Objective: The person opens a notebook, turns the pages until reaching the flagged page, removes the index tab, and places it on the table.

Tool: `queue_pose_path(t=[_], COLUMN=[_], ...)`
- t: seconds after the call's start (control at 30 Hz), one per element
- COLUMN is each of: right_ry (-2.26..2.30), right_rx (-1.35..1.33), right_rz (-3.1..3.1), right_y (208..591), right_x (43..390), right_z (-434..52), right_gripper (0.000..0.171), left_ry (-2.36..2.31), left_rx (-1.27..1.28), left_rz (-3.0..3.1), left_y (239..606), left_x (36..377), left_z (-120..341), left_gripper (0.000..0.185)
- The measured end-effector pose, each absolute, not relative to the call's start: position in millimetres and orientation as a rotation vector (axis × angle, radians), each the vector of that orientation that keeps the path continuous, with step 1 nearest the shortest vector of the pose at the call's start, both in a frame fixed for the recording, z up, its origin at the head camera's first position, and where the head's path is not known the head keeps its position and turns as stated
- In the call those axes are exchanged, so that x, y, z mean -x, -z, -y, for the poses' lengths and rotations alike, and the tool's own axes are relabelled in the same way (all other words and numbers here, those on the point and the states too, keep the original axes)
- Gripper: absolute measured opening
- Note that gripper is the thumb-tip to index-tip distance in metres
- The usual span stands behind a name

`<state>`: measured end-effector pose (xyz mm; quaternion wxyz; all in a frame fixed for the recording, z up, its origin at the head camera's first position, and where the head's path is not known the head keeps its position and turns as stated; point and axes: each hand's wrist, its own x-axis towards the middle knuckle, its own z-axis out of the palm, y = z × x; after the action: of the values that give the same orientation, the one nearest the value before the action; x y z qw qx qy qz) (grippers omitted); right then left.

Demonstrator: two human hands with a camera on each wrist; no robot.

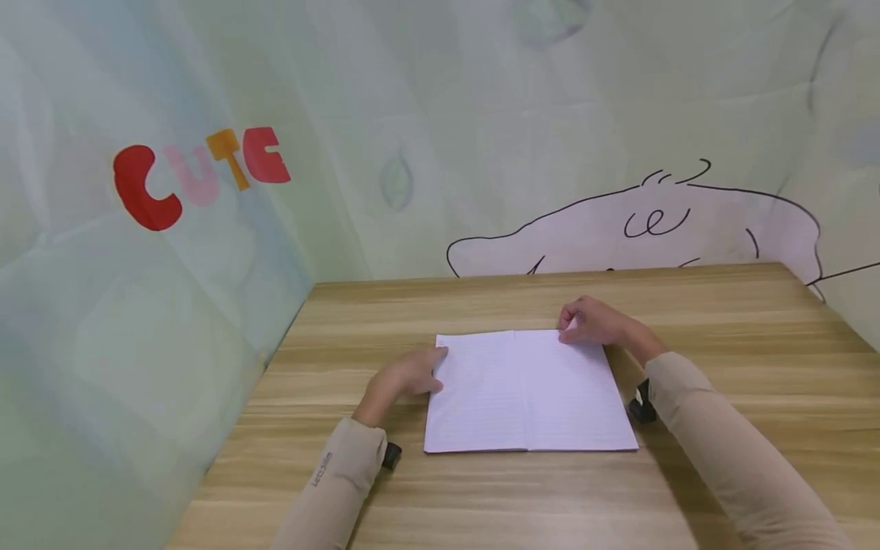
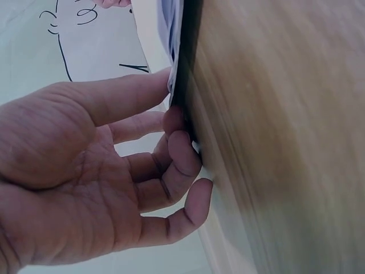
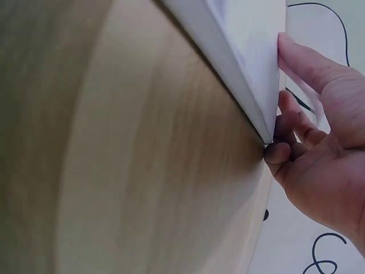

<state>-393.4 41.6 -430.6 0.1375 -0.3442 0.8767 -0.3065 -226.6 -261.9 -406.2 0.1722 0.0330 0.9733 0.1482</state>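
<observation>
Surface (image 1: 687,305): one wooden top, count 1; walls around it carry printed cartoon art and the letters "CUTE" (image 1: 199,176).
Notebook (image 1: 525,389): count 1; lies open and flat near the middle of the surface, two lined pages showing, spine fold running away from the person.
Left hand (image 1: 406,378): count 1; at the notebook's left edge, thumb on top of the page edge, fingertips (image 2: 182,154) curled against and under the stack, so it pinches that edge.
Right hand (image 1: 594,321): count 1; at the far right corner, thumb lying on the page, fingers (image 3: 279,151) tucked at the corner's underside, pinching the corner, which looks slightly raised.
Step, judged: taking hold of the page edges.
Technique: keep the pinch light, part a single sheet rather than several, lift both sides evenly, and avoid creasing the corner.
Sleeves (image 1: 729,435): count 2, beige.
Wrist cameras (image 1: 642,403): count 2, small black units.
</observation>
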Motion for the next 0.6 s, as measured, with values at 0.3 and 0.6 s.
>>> queue_pose_path(t=[0.3, 0.6], right_ry=[0.883, 0.969], right_rx=[0.951, 0.935], right_rz=[-2.584, -2.624], right_y=[430.7, 430.3], right_x=[390.9, 389.5], right_z=[-44.5, -48.3], right_gripper=[0.015, 0.017], left_ry=[-0.438, -0.416], left_rx=[-0.076, -0.061], left_rz=[-2.756, -2.751], left_y=[407.0, 406.9], left_x=[225.6, 226.9], left_z=[261.3, 260.2], left_gripper=[0.064, 0.063])
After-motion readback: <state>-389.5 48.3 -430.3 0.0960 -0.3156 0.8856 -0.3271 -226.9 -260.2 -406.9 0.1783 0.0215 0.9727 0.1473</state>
